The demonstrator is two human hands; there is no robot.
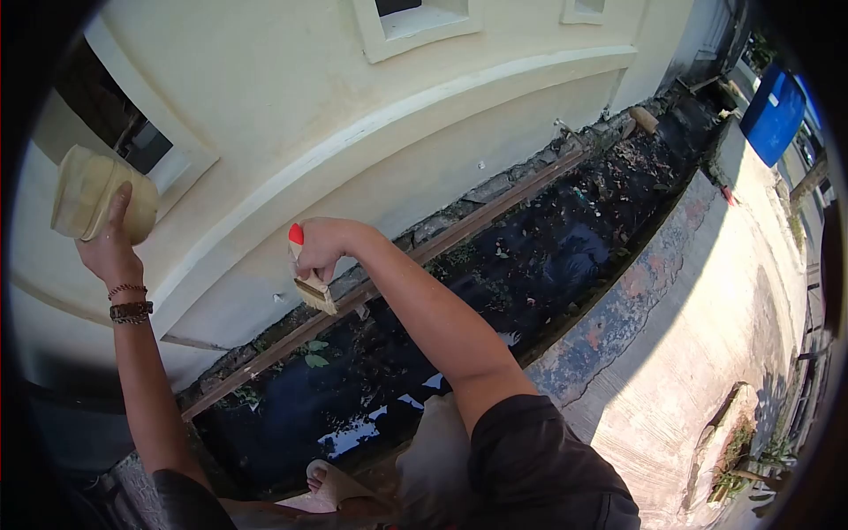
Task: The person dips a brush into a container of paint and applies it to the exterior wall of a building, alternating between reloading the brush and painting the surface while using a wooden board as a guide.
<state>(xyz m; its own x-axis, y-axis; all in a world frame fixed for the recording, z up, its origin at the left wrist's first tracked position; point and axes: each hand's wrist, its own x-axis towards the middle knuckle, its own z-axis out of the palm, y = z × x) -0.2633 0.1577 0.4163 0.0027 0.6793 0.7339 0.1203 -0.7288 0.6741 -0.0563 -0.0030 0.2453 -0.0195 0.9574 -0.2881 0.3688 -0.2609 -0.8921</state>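
Note:
My left hand (115, 243) is wrapped round a translucent plastic tub (88, 190) at the far left, held up in front of the wall by a window opening. Bracelets circle that wrist. My right hand (324, 246) grips a paintbrush (314, 287) with a red-tipped handle and pale bristles that point down. The brush is near the lower part of the cream wall (274, 115), above a long brown bar (495, 208). Whether the bristles touch the wall cannot be told.
A ditch of dark water (371, 389) with leaves and debris runs below the wall. Its concrete edge (636, 291) borders a sunlit pavement (689, 353). A blue barrel (774, 115) stands at the upper right. My foot (331, 486) is at the bottom.

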